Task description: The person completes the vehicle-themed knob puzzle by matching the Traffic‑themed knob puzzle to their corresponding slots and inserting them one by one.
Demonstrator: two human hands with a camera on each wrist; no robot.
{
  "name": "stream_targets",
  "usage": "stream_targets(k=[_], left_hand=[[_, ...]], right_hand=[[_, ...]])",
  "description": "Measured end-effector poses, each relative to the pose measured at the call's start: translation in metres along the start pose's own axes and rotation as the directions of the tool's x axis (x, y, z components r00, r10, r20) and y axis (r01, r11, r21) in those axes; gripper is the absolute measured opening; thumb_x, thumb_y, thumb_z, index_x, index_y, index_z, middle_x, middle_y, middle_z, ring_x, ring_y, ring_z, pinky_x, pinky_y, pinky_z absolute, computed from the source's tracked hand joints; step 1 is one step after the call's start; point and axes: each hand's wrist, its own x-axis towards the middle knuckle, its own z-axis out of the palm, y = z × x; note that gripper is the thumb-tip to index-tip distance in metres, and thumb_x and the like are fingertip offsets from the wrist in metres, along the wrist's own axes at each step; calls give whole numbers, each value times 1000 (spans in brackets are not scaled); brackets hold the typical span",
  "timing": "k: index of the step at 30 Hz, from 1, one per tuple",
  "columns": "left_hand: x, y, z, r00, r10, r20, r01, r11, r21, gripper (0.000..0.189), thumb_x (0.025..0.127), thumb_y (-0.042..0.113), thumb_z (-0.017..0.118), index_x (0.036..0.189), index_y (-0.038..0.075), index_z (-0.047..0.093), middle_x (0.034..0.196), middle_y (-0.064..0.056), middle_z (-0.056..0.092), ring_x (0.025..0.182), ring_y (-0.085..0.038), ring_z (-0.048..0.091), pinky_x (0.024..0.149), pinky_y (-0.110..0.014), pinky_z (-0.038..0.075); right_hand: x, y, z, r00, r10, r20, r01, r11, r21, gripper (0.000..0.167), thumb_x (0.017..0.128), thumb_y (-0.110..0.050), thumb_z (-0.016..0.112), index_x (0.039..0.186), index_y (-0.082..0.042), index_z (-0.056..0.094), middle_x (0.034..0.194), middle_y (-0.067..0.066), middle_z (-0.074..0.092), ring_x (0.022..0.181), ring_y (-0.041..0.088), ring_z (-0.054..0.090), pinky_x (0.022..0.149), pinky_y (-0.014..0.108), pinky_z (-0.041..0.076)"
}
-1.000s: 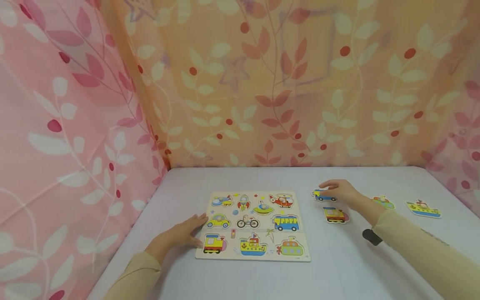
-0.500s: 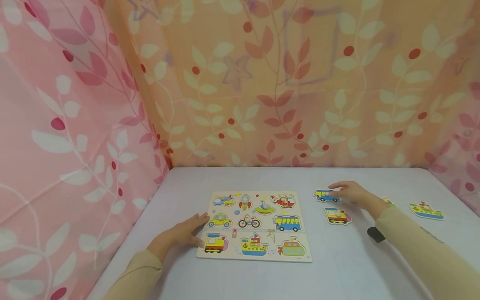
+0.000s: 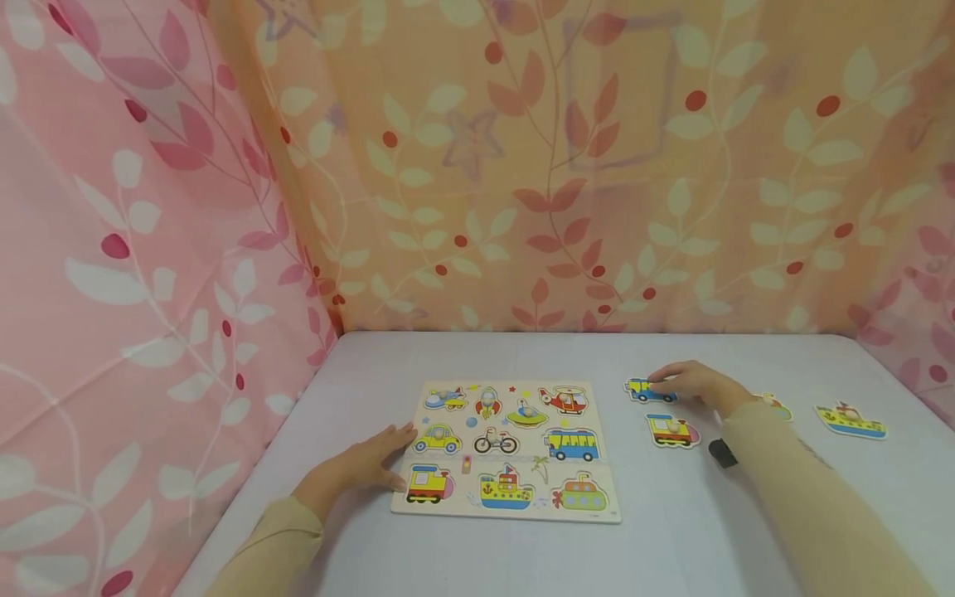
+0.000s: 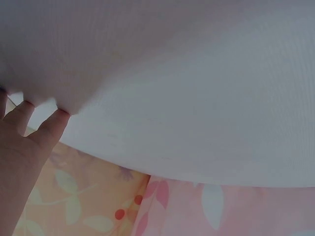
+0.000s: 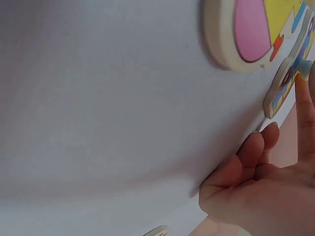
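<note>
My right hand [image 3: 701,385] reaches to a blue and yellow bus puzzle piece [image 3: 642,390] on the table. Thumb and finger pinch its small knob [image 5: 304,68] in the right wrist view, and the other fingers curl near the tabletop. Just in front of the bus lies a train piece [image 3: 673,431]. On the left, my left hand [image 3: 366,460] rests with spread fingers against the left edge of the wooden puzzle board [image 3: 462,489]. Knobs show on the board's plane, rocket, saucer, helicopter, car and bicycle; its bus, train, ship and submarine pictures have none.
Partly behind the right forearm is a submarine piece [image 3: 778,406], and farther right a ship piece [image 3: 850,419]. A small black object [image 3: 722,453] sits at the right wrist. Flowered curtains [image 3: 477,207] stand behind and beside the white table [image 3: 462,555].
The right forearm has turned slightly, while its fingers stay at the bus piece, which lies in the same place. My left hand and the board have not moved; the head view shifted a little.
</note>
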Motion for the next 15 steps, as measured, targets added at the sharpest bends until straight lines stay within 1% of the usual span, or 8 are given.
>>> stream_targets(k=[2,4,7,11,15], left_hand=[[1,-1,2,1000,-1,3,1,1000,8,88,76,27,82,150,13,38,159,-4,27,147,-33,15,110,-65,15],[2,-2,2,1000,1,5,-1,1000,14,88,76,27,82,151,13,37,159,-4,27,147,-33,14,111,-65,15],[3,-1,1,1000,1,7,-1,1000,7,88,76,27,82,151,14,37,159,-4,27,147,-33,14,110,-65,15],[2,0,0,1000,1,11,-1,1000,-5,88,76,26,82,151,13,37,159,-5,27,147,-34,14,111,-65,15],[2,0,1,1000,-9,7,9,1000,-3,88,76,26,82,151,14,37,159,-4,27,146,-34,14,111,-64,17]], right_hand=[[1,1,1,1000,1,-11,-1,1000,-12,55,87,-34,72,129,-1,59,138,33,39,111,41,40,90,49,40],[3,3,1,1000,-12,-19,11,999,-32,54,87,-34,72,127,0,60,135,32,43,110,40,42,93,50,39],[4,5,0,999,-31,-31,29,998,-58,49,87,-32,71,123,1,62,131,30,47,109,39,44,94,50,39],[3,5,2,998,-44,-35,42,997,-67,42,88,-27,69,118,1,64,130,29,48,111,41,42,98,54,36],[3,3,3,999,-28,-37,26,998,-56,37,90,-25,68,116,1,64,129,29,48,113,42,41,99,56,35]])
